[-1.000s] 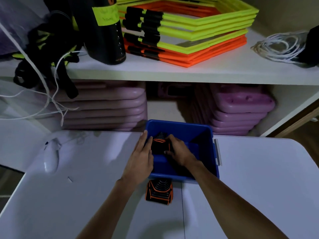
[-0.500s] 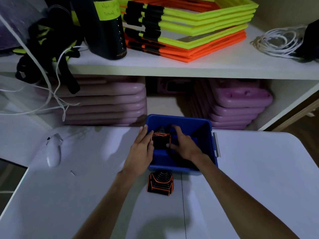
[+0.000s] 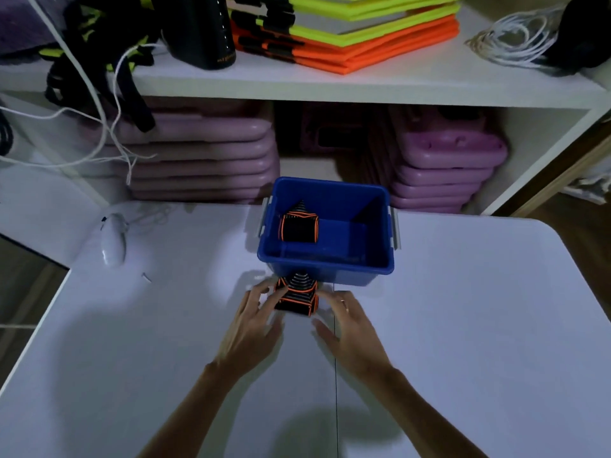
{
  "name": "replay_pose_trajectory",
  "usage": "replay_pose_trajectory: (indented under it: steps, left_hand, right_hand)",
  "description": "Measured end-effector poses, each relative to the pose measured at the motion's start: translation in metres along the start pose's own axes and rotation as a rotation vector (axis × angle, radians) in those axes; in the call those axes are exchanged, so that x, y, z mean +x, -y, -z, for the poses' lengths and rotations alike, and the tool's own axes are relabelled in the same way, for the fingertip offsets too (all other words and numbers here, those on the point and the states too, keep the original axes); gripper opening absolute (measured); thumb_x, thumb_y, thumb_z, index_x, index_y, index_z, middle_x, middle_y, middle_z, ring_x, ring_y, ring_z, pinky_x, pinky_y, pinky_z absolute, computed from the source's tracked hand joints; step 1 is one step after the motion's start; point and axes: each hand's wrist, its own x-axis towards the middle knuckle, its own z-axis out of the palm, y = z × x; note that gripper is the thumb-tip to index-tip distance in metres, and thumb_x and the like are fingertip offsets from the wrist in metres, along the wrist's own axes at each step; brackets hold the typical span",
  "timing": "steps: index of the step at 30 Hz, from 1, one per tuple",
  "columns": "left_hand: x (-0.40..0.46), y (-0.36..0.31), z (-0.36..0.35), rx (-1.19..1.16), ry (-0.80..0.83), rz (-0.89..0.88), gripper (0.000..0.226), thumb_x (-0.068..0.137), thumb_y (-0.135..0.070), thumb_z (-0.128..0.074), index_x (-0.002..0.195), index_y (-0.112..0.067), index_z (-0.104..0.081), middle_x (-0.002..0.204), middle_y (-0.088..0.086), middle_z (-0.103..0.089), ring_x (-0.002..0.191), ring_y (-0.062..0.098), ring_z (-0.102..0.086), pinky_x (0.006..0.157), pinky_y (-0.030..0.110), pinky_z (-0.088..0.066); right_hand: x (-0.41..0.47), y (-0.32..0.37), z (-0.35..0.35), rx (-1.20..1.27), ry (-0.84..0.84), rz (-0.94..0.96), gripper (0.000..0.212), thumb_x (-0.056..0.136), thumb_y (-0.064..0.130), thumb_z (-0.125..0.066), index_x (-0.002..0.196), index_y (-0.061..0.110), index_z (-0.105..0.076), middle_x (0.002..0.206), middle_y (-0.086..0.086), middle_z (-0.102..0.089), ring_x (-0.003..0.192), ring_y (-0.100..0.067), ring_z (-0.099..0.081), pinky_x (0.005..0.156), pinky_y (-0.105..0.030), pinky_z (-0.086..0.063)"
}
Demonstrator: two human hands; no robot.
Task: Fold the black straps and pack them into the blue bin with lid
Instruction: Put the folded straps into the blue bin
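One folded black strap bundle with orange edging [image 3: 298,227] already packed in the open blue plastic bin [image 3: 325,266] beyond the spread left grip [image 3: 254,320] and right grip [image 3: 347,322]; second bundle [image 3: 296,295] between them on the white bench [image 3: 463,309], ungrasped; no lid visible.

- A white table [image 3: 463,325] fills the foreground, a thin seam running down its middle.
- Behind it stands a white shelf unit [image 3: 363,84] in dim, bluish light.
- Stacks of purple plastic lids or trays [image 3: 205,160] fill the lower compartment.
- Yellow and orange frames [image 3: 347,31] lie on the top shelf beside coiled white cable [image 3: 515,38].
- Wooden floor [image 3: 582,233] shows at right.
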Motion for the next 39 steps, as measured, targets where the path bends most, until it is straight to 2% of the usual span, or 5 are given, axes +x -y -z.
replay_pose_trajectory:
  steps: [5,16,23,27,39]
  left_hand:
    - [0.008,0.006,-0.009,-0.070,0.118,0.090,0.069,0.082,0.003,-0.058,0.144,-0.015,-0.032,0.149,0.009,-0.034,0.136,0.021,-0.036,0.113,0.020,-0.024]
    - [0.004,0.001,-0.015,-0.070,0.046,0.107,0.047,0.092,-0.006,-0.056,0.138,-0.012,-0.046,0.137,0.010,-0.049,0.122,0.024,-0.050,0.106,0.037,-0.042]
    - [-0.007,-0.054,0.022,-0.109,-0.177,-0.106,0.038,0.093,-0.019,-0.050,0.129,-0.008,-0.057,0.129,0.012,-0.054,0.114,0.015,-0.055,0.100,0.027,-0.046]
    - [0.067,-0.072,0.040,-0.045,-0.206,-0.116,0.044,0.088,-0.011,-0.063,0.131,-0.009,-0.055,0.131,0.010,-0.054,0.113,0.017,-0.057,0.099,0.029,-0.047]
    - [0.195,-0.049,-0.013,0.169,0.271,0.067,0.049,0.086,-0.012,-0.064,0.130,-0.013,-0.045,0.125,0.011,-0.051,0.112,0.031,-0.054,0.098,0.042,-0.044]
  right_hand:
    - [0.014,-0.013,-0.035,0.048,0.150,-0.121,0.079,0.094,0.022,-0.058,0.149,0.048,-0.008,0.158,0.012,-0.014,0.142,-0.011,-0.019,0.113,-0.024,-0.023]
    - [0.014,-0.010,-0.061,0.158,-0.095,-0.187,0.058,0.095,0.012,-0.060,0.146,0.028,-0.037,0.148,0.002,-0.039,0.135,-0.014,-0.037,0.112,-0.041,-0.038]
    - [-0.024,0.033,0.018,0.218,-0.070,-0.036,0.044,0.102,0.018,-0.050,0.142,0.030,-0.038,0.144,0.018,-0.033,0.125,0.024,-0.031,0.101,-0.003,-0.030]
    - [0.034,0.032,0.056,-0.074,-0.319,0.047,0.056,0.089,0.006,-0.068,0.141,0.013,-0.049,0.141,-0.008,-0.049,0.126,-0.014,-0.049,0.108,-0.024,-0.039]
    - [0.156,-0.020,0.063,-0.360,0.045,-0.277,0.029,0.095,0.003,-0.044,0.124,0.005,-0.047,0.115,-0.021,-0.056,0.104,-0.041,-0.057,0.085,-0.047,-0.048]
